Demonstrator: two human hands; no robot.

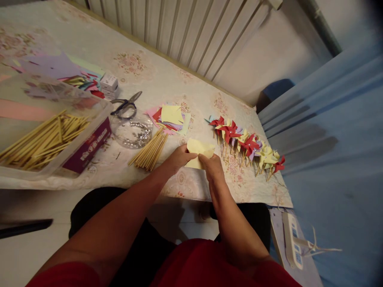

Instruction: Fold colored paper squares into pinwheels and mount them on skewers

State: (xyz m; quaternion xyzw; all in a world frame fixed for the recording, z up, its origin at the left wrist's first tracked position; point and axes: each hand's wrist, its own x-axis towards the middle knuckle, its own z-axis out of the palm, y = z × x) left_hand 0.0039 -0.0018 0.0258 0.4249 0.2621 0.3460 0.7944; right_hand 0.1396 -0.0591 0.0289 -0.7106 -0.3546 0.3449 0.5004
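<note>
A piece of pale yellow paper (200,147) is held between my two hands, just above the table's near edge. My left hand (179,156) pinches its left side, thumb on top. On the right side, my right hand (212,164) grips it with the thumb near the middle. The paper looks bent, with a lower flap showing between the hands. Beyond it lies a stack of coloured paper squares (172,115), a yellow one on top. A bundle of thin wooden sticks (149,149) rests left of my left hand. Finished paper pinwheels (239,137) lie in a row to the right.
A clear plastic box (95,119) full of sticks stands at the left. Near it are scissors (127,105), a round clear tub of small shiny pieces (133,133), small white boxes (109,83) and paper scraps (56,65). A power strip (293,241) sits lower right beside a blue curtain (338,139).
</note>
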